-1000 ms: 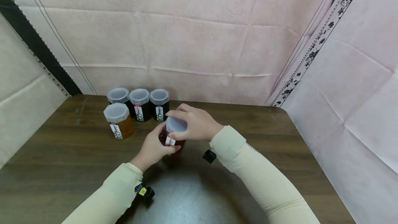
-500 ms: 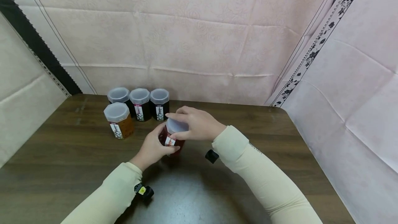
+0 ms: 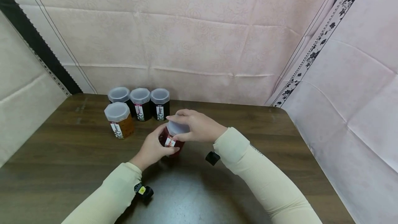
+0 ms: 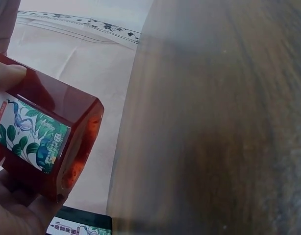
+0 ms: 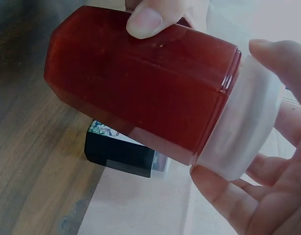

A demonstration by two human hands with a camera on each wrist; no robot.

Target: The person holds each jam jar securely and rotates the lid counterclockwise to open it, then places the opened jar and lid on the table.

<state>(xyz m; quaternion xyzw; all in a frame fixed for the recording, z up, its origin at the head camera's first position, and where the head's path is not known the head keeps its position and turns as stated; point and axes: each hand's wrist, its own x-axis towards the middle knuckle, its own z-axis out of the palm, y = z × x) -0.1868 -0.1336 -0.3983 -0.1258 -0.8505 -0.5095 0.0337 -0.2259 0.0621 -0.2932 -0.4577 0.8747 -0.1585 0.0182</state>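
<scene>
Bench [image 3: 248,186]: brown wood grain. Held jar [image 5: 136,83]: deep red; lid [image 5: 243,117]: frosted white; label [image 4: 30,132]: green leaf pattern. Three jars [image 3: 147,112] near far bench edge: black. Backdrop [image 3: 192,47]: pale pink, faint roses.

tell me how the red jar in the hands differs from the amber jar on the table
Color: the red jar is deep red, while the amber jar is orange-brown. State: the left hand grips the red jar's body and the right hand holds its lid, while the amber jar stands upright on the table, untouched. Both are faceted and carry a whitish lid and a label.
</scene>
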